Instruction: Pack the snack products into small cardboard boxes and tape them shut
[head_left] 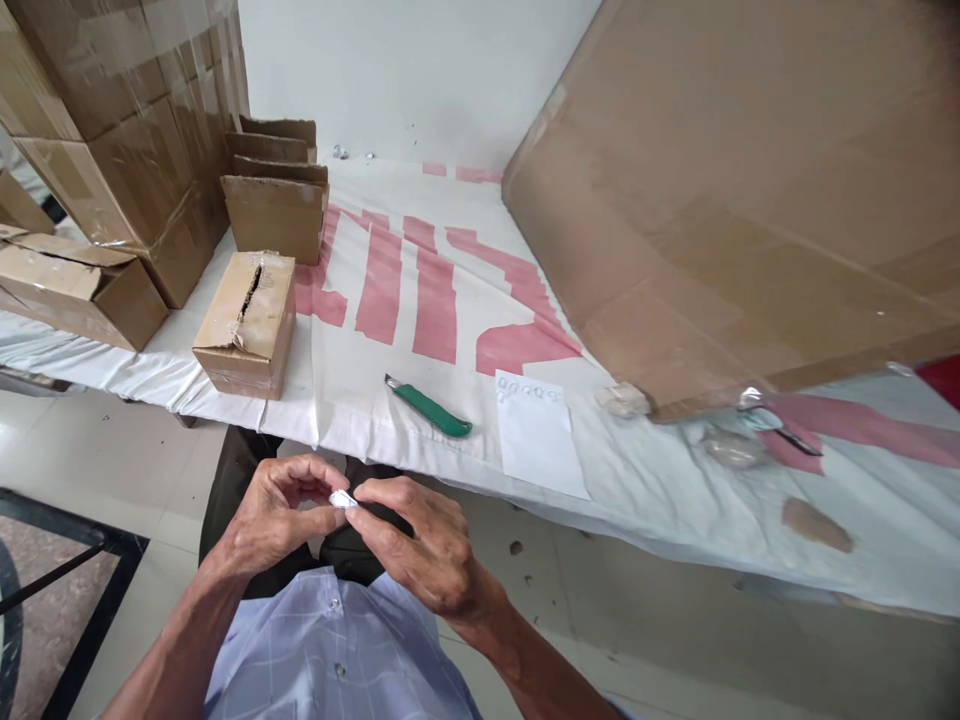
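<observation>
Between my two hands, just off the table's front edge, is a small folded piece of white paper [343, 499]. The thumb and fingers of my left hand [281, 510] pinch its left side. My right hand [424, 535] pinches it from the right with thumb and forefinger. On the table beyond lies a green box cutter [429, 408] with a bit of its blade showing. To the right of the cutter lies a white sheet of paper [541, 440] with a row of handwritten marks along its top.
A small taped carton [247, 325] stands at the table's front left, with open cartons [274, 215] behind it. Stacked boxes [135, 130] rise at far left. A large cardboard box [750, 200] leans over the right side. Clear plastic scraps [735, 445] lie before it on the white cloth.
</observation>
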